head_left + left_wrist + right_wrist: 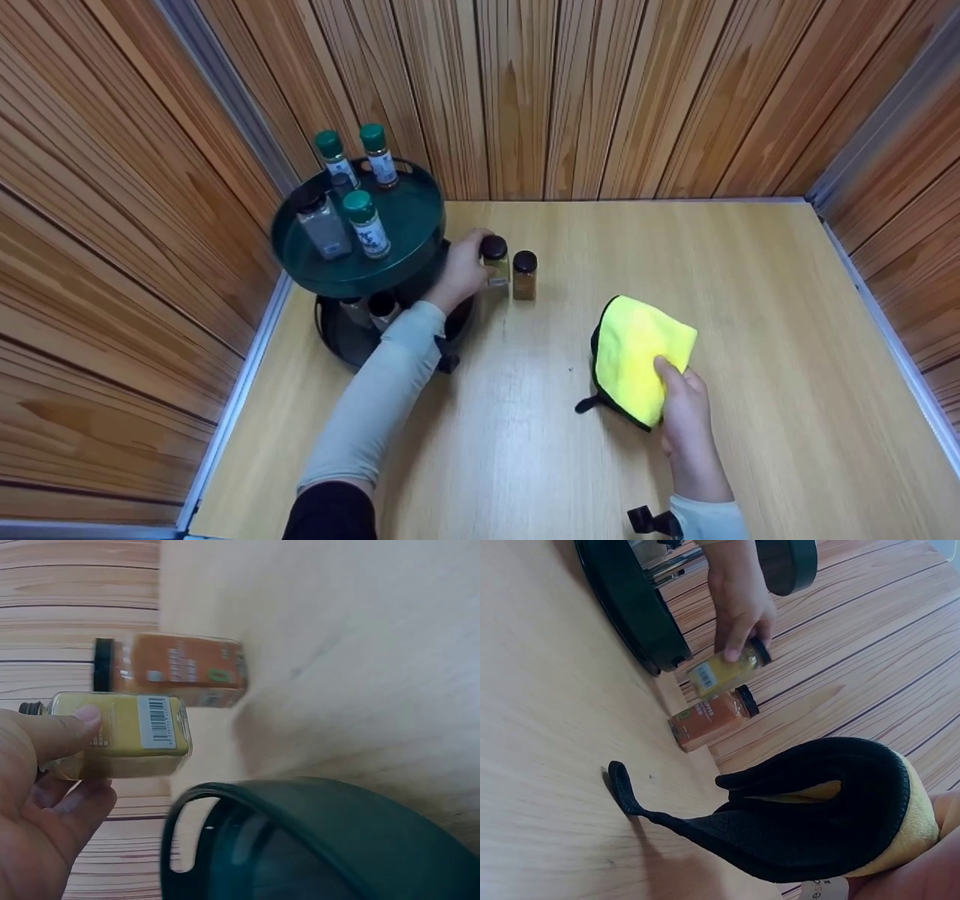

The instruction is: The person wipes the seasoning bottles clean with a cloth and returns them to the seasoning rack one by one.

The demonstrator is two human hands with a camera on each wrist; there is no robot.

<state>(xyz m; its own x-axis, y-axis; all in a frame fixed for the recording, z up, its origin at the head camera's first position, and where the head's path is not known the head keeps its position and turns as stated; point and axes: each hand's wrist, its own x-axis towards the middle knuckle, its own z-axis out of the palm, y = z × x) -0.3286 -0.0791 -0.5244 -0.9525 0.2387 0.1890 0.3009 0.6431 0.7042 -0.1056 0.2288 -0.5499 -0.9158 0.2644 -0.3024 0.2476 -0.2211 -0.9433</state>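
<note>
My left hand (pixel 461 271) grips a dark-capped jar of yellow powder (pixel 120 731), thumb on one side and fingers behind. Beside it stands a jar of orange-brown powder (pixel 524 277), also dark-capped, upright on the table. In the right wrist view the yellow jar (pixel 724 673) is tilted and partly overlaps the orange-brown jar (pixel 709 720). My right hand (pixel 686 409) pinches a folded yellow cloth (pixel 641 352) with black edging, thumb on top. The cloth's black side (pixel 817 832) and loop face the right wrist camera.
A dark green two-tier round rack (pixel 409 247) stands at the left. Its upper tray holds several jars, among them a green-capped one (pixel 367 226) and a dark-capped one (pixel 322 226). More jars (pixel 383 309) sit on the lower tray. Wood-panelled walls (pixel 585 97) surround the table.
</note>
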